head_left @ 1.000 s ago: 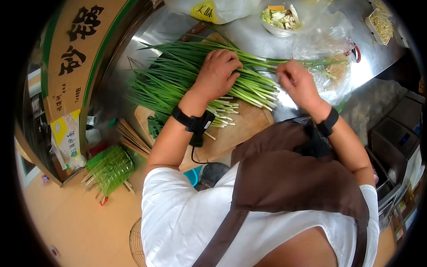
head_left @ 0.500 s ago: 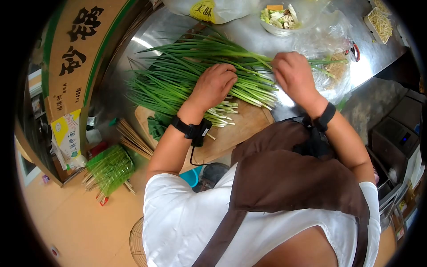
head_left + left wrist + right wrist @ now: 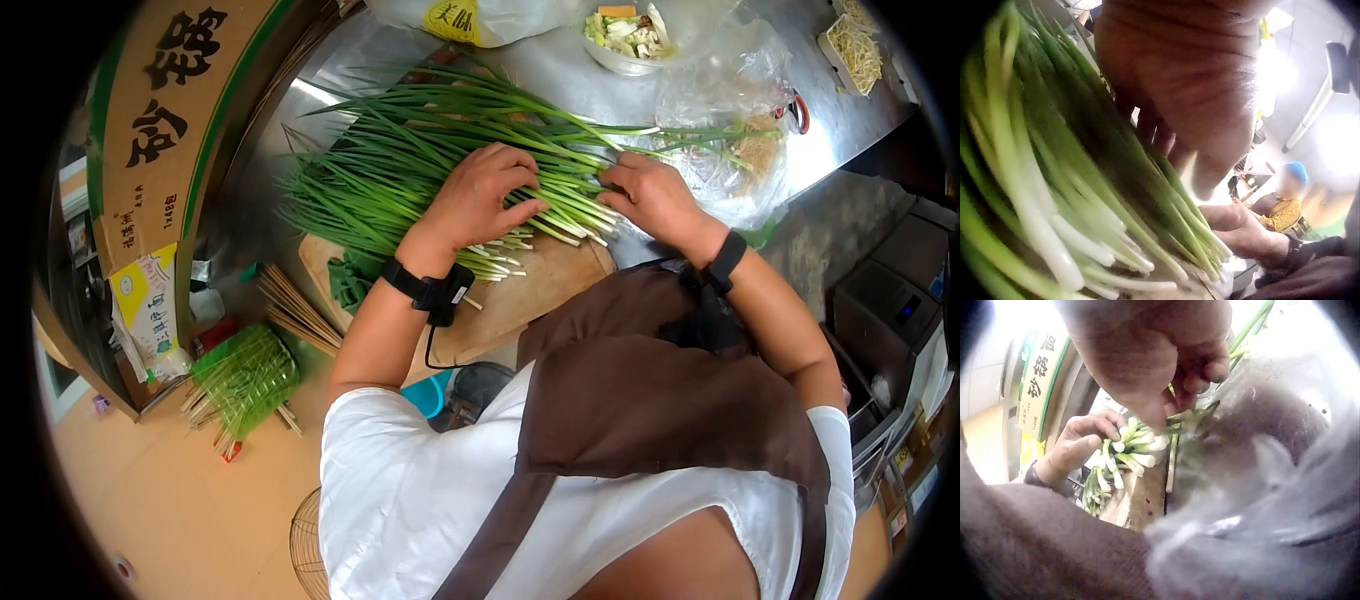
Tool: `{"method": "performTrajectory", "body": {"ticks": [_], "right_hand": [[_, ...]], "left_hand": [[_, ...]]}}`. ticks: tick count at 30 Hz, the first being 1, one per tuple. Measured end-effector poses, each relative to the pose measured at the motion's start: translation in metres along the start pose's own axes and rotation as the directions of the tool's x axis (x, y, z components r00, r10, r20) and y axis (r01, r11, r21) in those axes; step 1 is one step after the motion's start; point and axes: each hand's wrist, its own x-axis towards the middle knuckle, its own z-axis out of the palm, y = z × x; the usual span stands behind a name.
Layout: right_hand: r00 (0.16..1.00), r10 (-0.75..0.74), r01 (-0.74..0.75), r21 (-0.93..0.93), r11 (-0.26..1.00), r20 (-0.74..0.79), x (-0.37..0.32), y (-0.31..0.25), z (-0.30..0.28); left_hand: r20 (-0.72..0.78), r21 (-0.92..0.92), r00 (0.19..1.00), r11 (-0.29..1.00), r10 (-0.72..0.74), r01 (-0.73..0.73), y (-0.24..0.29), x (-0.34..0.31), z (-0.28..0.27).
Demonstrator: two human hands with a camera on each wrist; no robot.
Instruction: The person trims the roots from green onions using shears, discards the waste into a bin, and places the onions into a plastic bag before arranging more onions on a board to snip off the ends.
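Note:
Long green onions point(image 3: 400, 140) lie in a wide pile on a wooden board point(image 3: 540, 290), white ends toward the right. My left hand point(image 3: 487, 195) rests over the stalks with its fingers bent and its thumb apart from them; in the left wrist view, the palm point(image 3: 1185, 81) is beside the stalks point(image 3: 1085, 162). At the white ends, my right hand point(image 3: 655, 200) pinches the tip of a green onion between thumb and fingers. The right wrist view has that hand point(image 3: 1154, 356) above the cut ends point(image 3: 1138, 450), its fingertips partly blurred.
Behind the pile are a bowl of chopped vegetables point(image 3: 625, 65) and a plastic bag point(image 3: 460, 22). Clear plastic point(image 3: 730, 90) with roots point(image 3: 755, 150) lies at the right, near a tray of sprouts point(image 3: 850, 55). A cardboard box point(image 3: 175, 110) stands left.
My right hand has come down and left to the white ends, leaving a stalk lying toward the clear plastic. My left hand has shifted slightly over the pile, its thumb now spread.

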Motion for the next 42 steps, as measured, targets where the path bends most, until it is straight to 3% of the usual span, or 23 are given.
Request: {"method": "performTrajectory", "body": {"ticks": [4, 7, 10, 13, 15, 19, 20, 22, 23, 24, 27, 31, 36, 38, 42], "right_hand": [[0.994, -0.087, 0.087, -0.011, 0.996, -0.059, 0.008, -0.003, 0.006], [0.995, -0.021, 0.029, 0.078, 0.997, -0.096, 0.008, 0.0, 0.003], [0.986, 0.064, -0.046, 0.116, 0.992, -0.152, 0.003, 0.01, -0.005], [0.967, 0.082, -0.076, 0.035, 0.996, -0.24, -0.01, 0.022, -0.027], [0.936, 0.137, -0.168, -0.069, 0.983, -0.325, -0.024, 0.036, -0.04], [0.889, 0.272, -0.327, -0.094, 0.94, -0.369, -0.037, 0.042, -0.072], [0.883, 0.185, -0.279, -0.166, 0.946, -0.431, -0.035, 0.031, -0.075], [0.915, 0.127, -0.181, -0.108, 0.978, -0.383, -0.034, 0.017, -0.064], [0.928, 0.095, -0.131, -0.078, 0.988, -0.36, -0.033, 0.011, -0.058], [0.969, 0.117, -0.117, 0.012, 0.993, -0.216, -0.031, 0.005, -0.049], [0.988, 0.094, -0.113, 0.154, 0.982, 0.124, -0.016, -0.003, -0.015], [0.949, 0.156, -0.215, 0.2, 0.956, 0.272, 0.0, -0.007, -0.001], [0.995, 0.102, -0.094, 0.407, 0.909, 0.0, -0.013, 0.049, 0.047], [0.972, 0.172, -0.227, 0.444, 0.867, 0.159, 0.004, 0.012, 0.004], [0.854, 0.344, -0.517, 0.554, 0.652, 0.391, 0.012, 0.003, -0.016]], "left_hand": [[-0.053, -0.021, 0.998, 1.0, -0.017, 0.016, 0.0, 0.006, 0.011], [-0.003, 0.003, 0.999, 0.999, -0.047, 0.047, -0.002, 0.009, 0.014], [-0.021, -0.109, 0.997, 0.992, -0.072, 0.07, -0.012, 0.006, 0.019], [-0.015, -0.118, 0.996, 0.99, -0.083, 0.081, -0.016, 0.004, 0.022], [-0.007, -0.116, 0.996, 0.989, -0.092, 0.091, -0.016, 0.003, 0.021], [-0.041, -0.131, 0.995, 0.988, -0.089, 0.083, -0.012, 0.004, 0.018], [-0.082, -0.128, 0.993, 0.989, -0.079, 0.069, -0.008, 0.005, 0.016], [-0.159, -0.122, 0.986, 0.992, -0.056, 0.036, 0.001, 0.007, 0.012], [-0.126, -0.107, 0.991, 0.994, -0.038, 0.024, 0.001, 0.007, 0.01], [-0.091, -0.09, 0.996, 0.996, -0.02, 0.012, 0.0, 0.006, 0.007], [-0.036, -0.071, 0.999, 0.997, -0.025, 0.023, 0.001, 0.002, 0.005], [-0.051, -0.038, 0.998, 0.999, -0.025, 0.023, 0.005, -0.003, 0.007], [-0.046, -0.066, 0.995, 0.994, -0.091, 0.088, 0.007, -0.005, 0.011], [-0.017, -0.036, 0.998, 0.997, -0.062, 0.062, 0.008, -0.002, 0.008], [-0.006, -0.04, 0.994, 0.993, -0.11, 0.11, 0.006, 0.003, 0.011]]}}
